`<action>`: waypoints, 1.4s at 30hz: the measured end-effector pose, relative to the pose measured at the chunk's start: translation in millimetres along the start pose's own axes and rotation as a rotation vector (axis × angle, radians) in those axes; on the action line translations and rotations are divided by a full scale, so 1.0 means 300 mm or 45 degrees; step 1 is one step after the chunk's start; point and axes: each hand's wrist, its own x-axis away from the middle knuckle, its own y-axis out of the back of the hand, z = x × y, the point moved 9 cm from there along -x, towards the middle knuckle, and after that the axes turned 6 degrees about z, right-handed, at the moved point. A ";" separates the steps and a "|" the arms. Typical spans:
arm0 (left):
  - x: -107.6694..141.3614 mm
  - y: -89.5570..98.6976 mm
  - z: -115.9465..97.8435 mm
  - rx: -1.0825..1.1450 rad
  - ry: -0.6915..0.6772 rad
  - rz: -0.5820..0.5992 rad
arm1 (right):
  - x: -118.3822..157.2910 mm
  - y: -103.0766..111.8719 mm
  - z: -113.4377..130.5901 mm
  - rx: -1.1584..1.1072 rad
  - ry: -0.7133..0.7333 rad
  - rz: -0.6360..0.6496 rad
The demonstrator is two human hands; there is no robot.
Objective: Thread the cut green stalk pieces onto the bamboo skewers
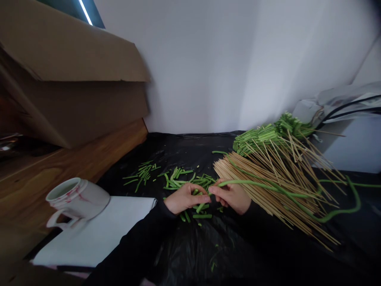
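My right hand [233, 196] pinches one end of a long green bean [268, 183], which trails off to the right across a heap of bamboo skewers [256, 169]. Close beside it, my left hand [187, 198] is curled around a few short bean pieces, their green ends showing between thumb and fingers. The fingertips of both hands nearly meet. Under and behind the hands lie loose cut bean pieces [177, 174] on a black plastic sheet [190, 254]. A second small group of thinner pieces [144, 172] rests farther left.
Behind the skewers is a stack of skewered green pieces [262, 137]. At left, a white mug [89, 198] stands on a white pad [119, 222]. A cardboard box [101, 107] rises at the back left, against a pale wall [202, 67]. Plastic bags [351, 99] lie at right.
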 end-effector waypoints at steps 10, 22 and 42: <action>-0.005 0.006 -0.033 0.552 -0.173 -0.042 | -0.016 0.019 0.003 -0.570 0.078 0.013; -0.011 0.120 -0.011 0.948 -0.317 -0.400 | -0.009 0.014 -0.023 -0.477 0.048 -0.085; -0.008 0.014 -0.034 0.425 -0.163 -0.112 | -0.013 -0.007 -0.035 -0.463 -0.044 0.007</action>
